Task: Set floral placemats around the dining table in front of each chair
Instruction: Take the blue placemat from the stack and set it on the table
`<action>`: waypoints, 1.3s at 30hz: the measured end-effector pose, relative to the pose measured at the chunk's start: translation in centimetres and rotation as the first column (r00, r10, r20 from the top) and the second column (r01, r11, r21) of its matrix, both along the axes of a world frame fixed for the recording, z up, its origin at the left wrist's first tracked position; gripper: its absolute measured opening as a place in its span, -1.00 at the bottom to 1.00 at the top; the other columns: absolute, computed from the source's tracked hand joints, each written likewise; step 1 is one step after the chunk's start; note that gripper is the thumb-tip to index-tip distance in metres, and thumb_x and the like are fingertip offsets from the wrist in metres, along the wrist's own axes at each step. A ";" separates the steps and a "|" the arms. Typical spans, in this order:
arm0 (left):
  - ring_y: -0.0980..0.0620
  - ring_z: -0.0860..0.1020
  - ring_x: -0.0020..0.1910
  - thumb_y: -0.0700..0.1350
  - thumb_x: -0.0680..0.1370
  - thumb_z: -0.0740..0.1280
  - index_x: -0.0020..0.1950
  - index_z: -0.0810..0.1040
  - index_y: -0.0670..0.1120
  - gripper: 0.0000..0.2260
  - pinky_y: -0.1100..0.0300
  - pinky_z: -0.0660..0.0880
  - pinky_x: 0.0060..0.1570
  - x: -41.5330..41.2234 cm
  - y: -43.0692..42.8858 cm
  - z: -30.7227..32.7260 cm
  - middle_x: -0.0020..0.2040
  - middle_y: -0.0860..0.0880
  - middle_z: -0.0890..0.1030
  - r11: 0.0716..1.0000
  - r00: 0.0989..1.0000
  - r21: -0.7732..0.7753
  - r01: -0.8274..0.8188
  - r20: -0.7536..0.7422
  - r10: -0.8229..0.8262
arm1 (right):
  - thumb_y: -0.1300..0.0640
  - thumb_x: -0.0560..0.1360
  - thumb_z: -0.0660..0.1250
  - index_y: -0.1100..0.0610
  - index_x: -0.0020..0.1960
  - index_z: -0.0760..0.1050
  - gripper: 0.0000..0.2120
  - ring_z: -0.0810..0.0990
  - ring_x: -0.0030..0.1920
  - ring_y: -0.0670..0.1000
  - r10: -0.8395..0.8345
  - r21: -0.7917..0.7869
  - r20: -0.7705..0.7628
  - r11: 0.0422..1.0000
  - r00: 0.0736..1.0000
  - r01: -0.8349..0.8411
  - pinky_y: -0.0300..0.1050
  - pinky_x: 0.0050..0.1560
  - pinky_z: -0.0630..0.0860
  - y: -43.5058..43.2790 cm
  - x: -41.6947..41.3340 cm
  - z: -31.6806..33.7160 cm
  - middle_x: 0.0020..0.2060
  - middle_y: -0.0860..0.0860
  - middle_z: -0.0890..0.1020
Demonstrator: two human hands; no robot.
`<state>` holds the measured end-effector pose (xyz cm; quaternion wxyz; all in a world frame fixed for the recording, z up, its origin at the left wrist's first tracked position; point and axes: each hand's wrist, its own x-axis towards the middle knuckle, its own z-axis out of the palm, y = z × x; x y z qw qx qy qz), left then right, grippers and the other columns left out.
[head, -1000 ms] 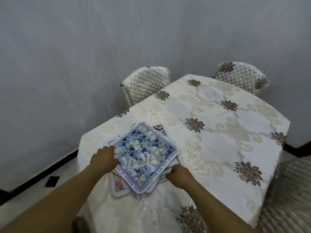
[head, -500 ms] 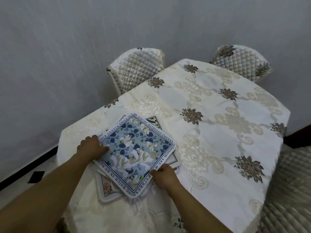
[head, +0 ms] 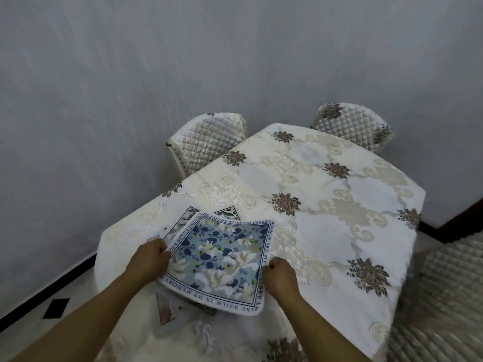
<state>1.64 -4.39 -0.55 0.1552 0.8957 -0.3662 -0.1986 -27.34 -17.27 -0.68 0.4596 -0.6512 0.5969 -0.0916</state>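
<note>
A blue floral placemat [head: 222, 259] with a lettered white border is lifted off a small stack of placemats [head: 183, 223] at the near left corner of the dining table [head: 326, 205]. My left hand [head: 147, 262] grips its left edge. My right hand [head: 279, 278] grips its right edge near the front corner. The lower mats peek out behind and below the blue one, partly hidden by it.
A cream embroidered cloth with brown flower motifs covers the table. Two quilted chairs [head: 206, 142] [head: 352, 126] stand at the far side against the grey wall. Another quilted chair back [head: 441, 296] is at the right. Tiled floor [head: 56, 308] shows at the lower left.
Both hands have closed on the blue placemat's edges and raised it off the stack, turning it slightly. The view has shifted, with the table now lower in frame.
</note>
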 end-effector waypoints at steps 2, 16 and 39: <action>0.02 0.51 -0.34 -0.11 0.55 0.31 -0.28 0.45 -0.01 -0.80 0.17 0.34 -0.37 -3.1 -0.1 1.7 -0.33 -0.03 0.54 0.995 0.998 -0.075 0.062 0.005 -0.062 | 0.23 0.49 0.21 0.05 -0.39 0.24 -0.70 0.38 -0.39 -0.05 -0.016 -0.094 -0.082 0.996 0.997 0.008 -0.19 -0.45 0.18 -1.6 -3.0 1.9 -0.42 -0.04 0.39; 0.13 0.37 -0.44 -0.05 0.55 0.33 -0.33 0.29 0.03 -0.69 0.20 0.19 -0.46 -30.8 -5.9 12.5 -0.45 0.03 0.41 0.874 0.947 -0.366 0.321 0.096 -0.307 | 0.23 0.49 0.20 0.16 -0.22 0.40 -0.89 0.51 -0.22 0.14 -0.186 -0.361 -0.208 0.927 0.960 0.101 -0.09 -0.23 0.41 -8.0 -31.3 12.9 -0.29 0.10 0.52; 0.15 0.42 -0.48 -0.01 0.55 0.35 -0.28 0.43 0.01 -0.77 0.18 0.33 -0.45 -62.3 -15.6 16.5 -0.44 0.02 0.53 0.869 0.986 -0.468 0.161 0.032 -0.166 | 0.16 0.54 0.21 0.05 -0.38 0.26 -0.68 0.44 -0.21 0.08 -0.018 -0.493 -0.203 0.866 0.979 -0.087 -0.14 -0.19 0.30 -25.5 -60.3 18.2 -0.33 -0.04 0.47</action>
